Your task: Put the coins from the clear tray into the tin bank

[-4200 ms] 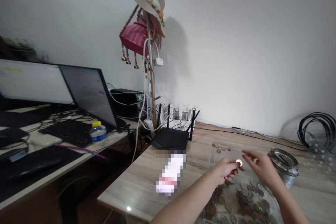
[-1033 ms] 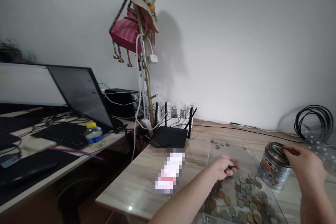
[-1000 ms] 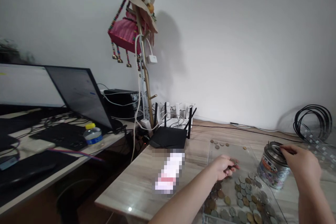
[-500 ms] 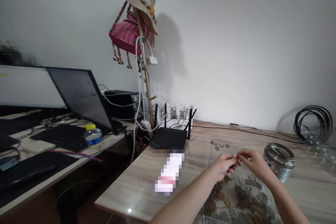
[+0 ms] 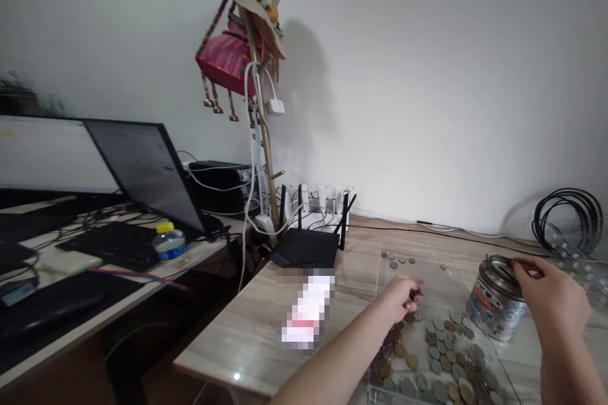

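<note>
Many loose coins (image 5: pixel 434 357) lie on a clear plastic sheet (image 5: pixel 437 288) on the pale wooden table (image 5: pixel 256 329). My left hand (image 5: pixel 401 296) rests at the far edge of the coin pile, its fingers curled in a pinch on something I cannot make out. My right hand (image 5: pixel 553 300) hovers at the rim of a metal tin (image 5: pixel 494 300) with a slotted lid, its fingertips pressed together over the slot; what they hold is hidden. The tin tilts slightly towards me.
A black router (image 5: pixel 308 243) and a power strip (image 5: pixel 323 202) stand at the table's back left. A stand with a hat and pink bag (image 5: pixel 228 60) rises behind. A laptop (image 5: pixel 152 174), keyboard and water bottle (image 5: pixel 170 243) occupy the left desk. Coiled black cable (image 5: pixel 567 218) lies far right.
Half a second ago both hands met over the sheet around a coin. My right hand has swung right to the tin's lid, and my left hand has dropped back onto the coins.
</note>
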Demonstrator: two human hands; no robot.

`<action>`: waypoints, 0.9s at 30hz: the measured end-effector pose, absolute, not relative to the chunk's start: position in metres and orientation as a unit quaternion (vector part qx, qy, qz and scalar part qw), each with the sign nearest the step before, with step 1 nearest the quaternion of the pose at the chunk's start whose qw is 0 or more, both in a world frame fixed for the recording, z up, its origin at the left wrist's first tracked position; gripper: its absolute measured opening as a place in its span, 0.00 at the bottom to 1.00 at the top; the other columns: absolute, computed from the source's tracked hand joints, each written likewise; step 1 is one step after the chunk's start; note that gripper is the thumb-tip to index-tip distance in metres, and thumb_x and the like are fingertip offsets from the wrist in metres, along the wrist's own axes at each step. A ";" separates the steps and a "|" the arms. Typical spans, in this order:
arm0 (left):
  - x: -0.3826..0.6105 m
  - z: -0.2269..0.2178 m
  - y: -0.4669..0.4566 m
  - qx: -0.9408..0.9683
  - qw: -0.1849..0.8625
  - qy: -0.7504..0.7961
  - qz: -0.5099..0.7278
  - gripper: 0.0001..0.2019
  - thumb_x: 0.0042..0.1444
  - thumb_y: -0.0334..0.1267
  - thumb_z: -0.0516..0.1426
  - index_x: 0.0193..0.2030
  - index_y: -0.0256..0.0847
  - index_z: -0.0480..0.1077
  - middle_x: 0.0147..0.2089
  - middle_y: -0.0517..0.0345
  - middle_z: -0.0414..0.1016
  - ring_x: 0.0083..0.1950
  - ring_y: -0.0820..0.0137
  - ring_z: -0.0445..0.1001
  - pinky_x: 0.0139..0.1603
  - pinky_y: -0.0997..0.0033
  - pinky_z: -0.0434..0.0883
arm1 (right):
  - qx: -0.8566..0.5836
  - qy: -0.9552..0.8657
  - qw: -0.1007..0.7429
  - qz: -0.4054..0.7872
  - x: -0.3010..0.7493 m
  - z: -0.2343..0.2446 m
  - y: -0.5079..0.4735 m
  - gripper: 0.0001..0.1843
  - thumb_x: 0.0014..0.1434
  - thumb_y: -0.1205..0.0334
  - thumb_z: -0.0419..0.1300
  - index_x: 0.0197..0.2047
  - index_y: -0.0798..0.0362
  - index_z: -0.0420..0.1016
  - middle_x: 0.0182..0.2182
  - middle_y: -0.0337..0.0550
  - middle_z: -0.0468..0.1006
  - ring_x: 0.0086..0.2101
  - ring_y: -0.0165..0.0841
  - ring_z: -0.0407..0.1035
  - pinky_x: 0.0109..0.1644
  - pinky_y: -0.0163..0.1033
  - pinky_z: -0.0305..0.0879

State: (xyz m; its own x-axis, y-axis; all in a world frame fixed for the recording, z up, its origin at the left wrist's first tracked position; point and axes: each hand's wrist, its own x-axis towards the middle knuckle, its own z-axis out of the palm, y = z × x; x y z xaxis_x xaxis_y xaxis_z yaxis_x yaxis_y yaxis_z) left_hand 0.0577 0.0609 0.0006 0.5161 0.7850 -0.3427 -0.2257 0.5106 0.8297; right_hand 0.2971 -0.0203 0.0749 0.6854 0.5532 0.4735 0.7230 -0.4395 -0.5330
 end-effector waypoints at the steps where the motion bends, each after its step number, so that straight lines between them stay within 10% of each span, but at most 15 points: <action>1: 0.058 -0.001 0.062 0.376 0.786 0.367 0.326 0.10 0.44 0.27 0.49 0.36 0.32 0.64 0.22 0.58 0.63 0.17 0.83 0.56 0.15 0.82 0.42 | -0.850 -0.379 0.351 -0.106 0.305 0.073 -0.020 0.20 0.42 0.42 0.50 0.34 0.41 0.73 0.29 0.45 0.74 0.26 0.38 0.62 0.24 0.38 0.51; 9: 0.058 0.001 0.059 0.447 0.765 0.337 0.319 0.14 0.45 0.32 0.54 0.41 0.35 0.61 0.28 0.53 0.70 0.17 0.84 0.55 0.16 0.82 0.41 | -0.822 -0.437 0.330 -0.158 0.322 0.062 -0.013 0.18 0.41 0.44 0.52 0.30 0.43 0.75 0.22 0.46 0.72 0.18 0.32 0.58 0.22 0.37 0.49; 14: 0.057 0.009 0.052 0.477 0.754 0.324 0.316 0.21 0.44 0.37 0.56 0.46 0.38 0.59 0.26 0.56 0.71 0.16 0.85 0.53 0.17 0.82 0.41 | -0.741 -0.423 0.436 -0.286 0.274 0.074 -0.016 0.20 0.50 0.50 0.47 0.38 0.50 0.72 0.29 0.46 0.73 0.30 0.37 0.63 0.30 0.39 0.55; 22: 0.056 0.014 0.046 0.502 0.765 0.247 0.321 0.30 0.44 0.36 0.55 0.55 0.45 0.50 0.24 0.61 0.68 0.15 0.84 0.54 0.17 0.82 0.42 | -0.531 -0.772 0.290 0.192 0.201 0.050 0.012 0.18 0.52 0.54 0.45 0.26 0.54 0.72 0.19 0.39 0.72 0.24 0.29 0.63 0.28 0.33 0.57; 27: 0.061 0.012 0.048 0.429 0.801 0.301 0.290 0.21 0.46 0.35 0.52 0.49 0.39 0.55 0.20 0.59 0.66 0.14 0.82 0.54 0.16 0.82 0.40 | -0.548 -0.749 0.322 0.189 0.208 0.054 0.009 0.15 0.48 0.53 0.51 0.31 0.53 0.74 0.23 0.40 0.74 0.26 0.31 0.65 0.31 0.34 0.59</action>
State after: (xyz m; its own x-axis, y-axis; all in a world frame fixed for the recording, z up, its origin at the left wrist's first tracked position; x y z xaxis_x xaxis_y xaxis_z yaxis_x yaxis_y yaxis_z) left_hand 0.0609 0.0478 0.0121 0.6505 0.7226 -0.2339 -0.2063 0.4645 0.8612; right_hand 0.2080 0.0093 0.0543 -0.1935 0.9420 0.2742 0.6983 0.3285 -0.6360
